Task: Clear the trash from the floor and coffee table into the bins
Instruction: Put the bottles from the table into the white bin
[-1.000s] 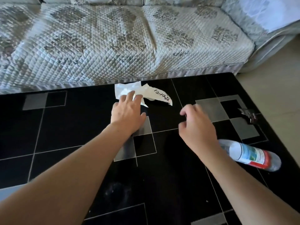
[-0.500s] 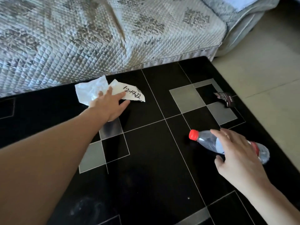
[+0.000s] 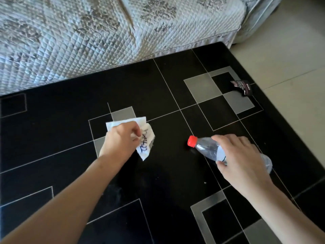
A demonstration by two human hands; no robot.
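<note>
A crumpled white paper (image 3: 145, 140) with dark handwriting hangs from my left hand (image 3: 119, 141), which is closed on it just above the black glass coffee table (image 3: 168, 173). A clear plastic bottle (image 3: 205, 148) with a red cap lies on its side on the table to the right. My right hand (image 3: 241, 159) wraps over its middle, thumb under and fingers across the label. A small dark wrapper (image 3: 242, 87) lies near the table's far right edge.
A quilted pale sofa (image 3: 105, 36) runs along the far side of the table. Beige floor tiles (image 3: 295, 67) lie to the right. No bin is in view.
My left hand closed on the paper and pulled it toward me, away from the sofa edge. My right hand came down onto the bottle and wrapped around it.
</note>
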